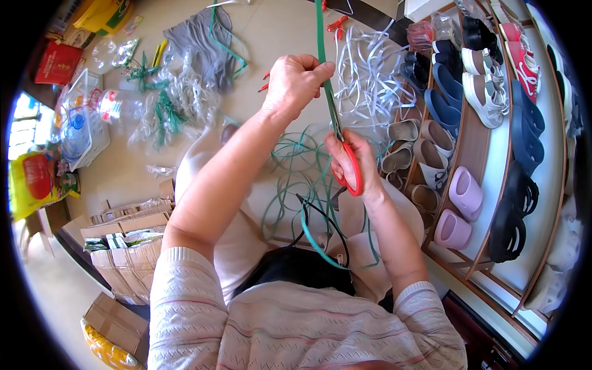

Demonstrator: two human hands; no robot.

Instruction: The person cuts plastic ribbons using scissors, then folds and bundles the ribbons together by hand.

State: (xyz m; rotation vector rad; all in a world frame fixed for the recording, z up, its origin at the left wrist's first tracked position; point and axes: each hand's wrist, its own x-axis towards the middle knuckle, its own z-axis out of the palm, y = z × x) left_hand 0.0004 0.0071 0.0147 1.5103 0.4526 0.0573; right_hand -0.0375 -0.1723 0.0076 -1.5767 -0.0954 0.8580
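My left hand (297, 83) pinches a flat green plastic strap (320, 37) between thumb and fingers, and the strap runs up out of the top of the view. Just below, my right hand (357, 161) grips red-handled scissors (353, 169). Their blades point up along the strap, close to my left thumb; whether they are apart is hard to see. A loose tangle of thin green strips (287, 197) hangs and lies over my lap, partly hidden behind my right hand.
White strips (370, 74) lie heaped ahead. On the right stands a shoe rack (475, 142) filled with shoes. To the left are bundled clear and green strips (179, 105), a grey cloth (200, 46), a white basket (92, 135) and cardboard boxes (126, 265).
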